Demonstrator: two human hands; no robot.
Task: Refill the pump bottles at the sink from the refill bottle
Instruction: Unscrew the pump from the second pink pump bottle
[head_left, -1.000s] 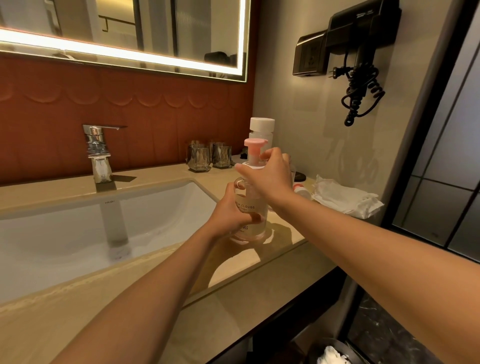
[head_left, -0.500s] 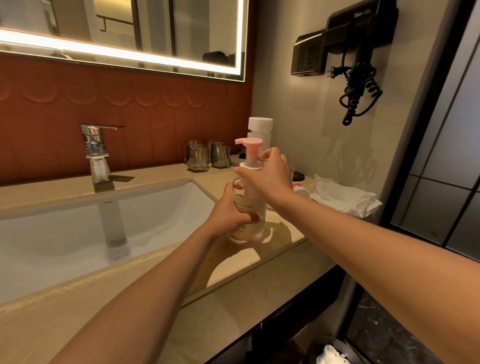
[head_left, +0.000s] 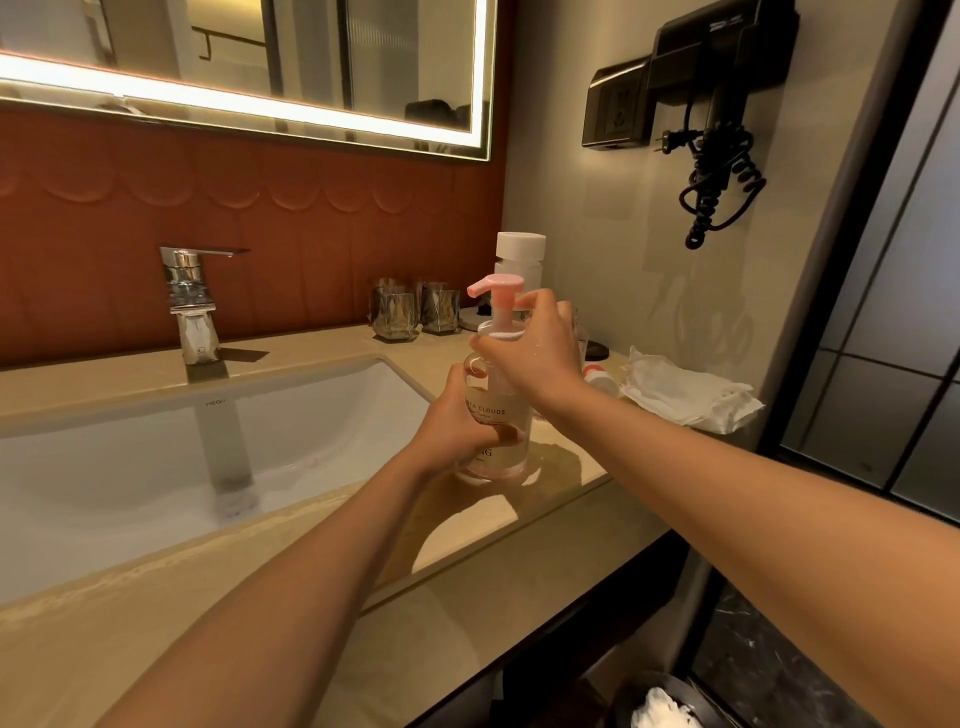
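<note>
Pump bottle (head_left: 506, 395) is stood upright near the table's (head_left: 483, 525) front edge, right of the sink (head_left: 156, 457). Its body is gripped by left hand (head_left: 452, 421), and pump collar (head_left: 498, 335) is pinched by right hand (head_left: 540, 353). Refill bottle (head_left: 520, 245) is capped just behind. No pouring is underway, and fill level cannot be told.

Both forearms extended forward. Left grip (head_left: 457, 418) wraps pump bottle (head_left: 501, 395) body; right grip (head_left: 535, 353) curls round its collar from above.

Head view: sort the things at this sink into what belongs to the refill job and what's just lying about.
Job: pump bottle, gripped by left hand; its pink pump, right hand at the collar; white-capped bottle behind, likely the refill.
Lying about: two glasses; crumpled white cloth; faucet; wall hair dryer.
</note>
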